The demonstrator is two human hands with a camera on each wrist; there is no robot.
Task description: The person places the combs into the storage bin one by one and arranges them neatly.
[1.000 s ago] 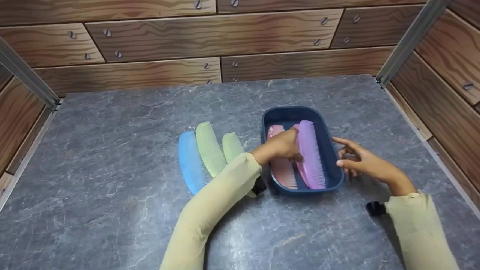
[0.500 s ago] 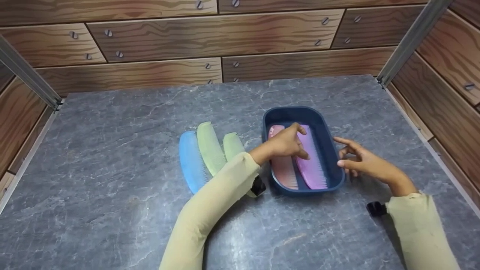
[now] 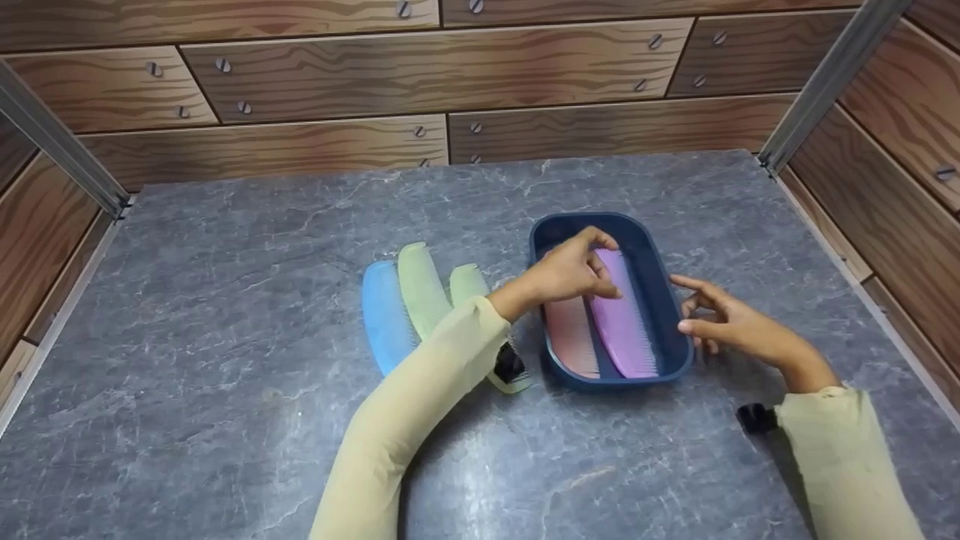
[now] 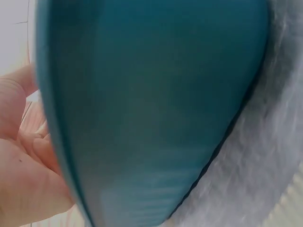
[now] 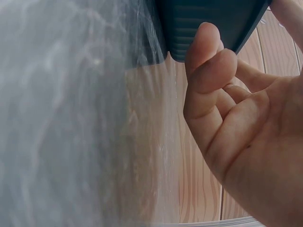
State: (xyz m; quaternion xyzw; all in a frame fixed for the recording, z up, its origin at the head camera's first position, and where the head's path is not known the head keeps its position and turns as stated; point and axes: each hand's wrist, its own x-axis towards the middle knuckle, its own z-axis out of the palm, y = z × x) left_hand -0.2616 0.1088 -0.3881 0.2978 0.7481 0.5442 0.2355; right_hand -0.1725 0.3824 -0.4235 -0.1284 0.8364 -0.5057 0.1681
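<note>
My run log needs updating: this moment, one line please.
left hand: above tray; right hand: beside tray; tray: pink comb, purple comb; table: blue comb, two green combs

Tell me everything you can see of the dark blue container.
The dark blue container is an oblong, open-topped tub with rounded corners and a plastic-looking surface; the wrist views show some ridges outside. It sits upright on the gray marbled table, holding a pink comb and a purple comb. The left hand is over it; the right hand appears to touch its right side.
</note>
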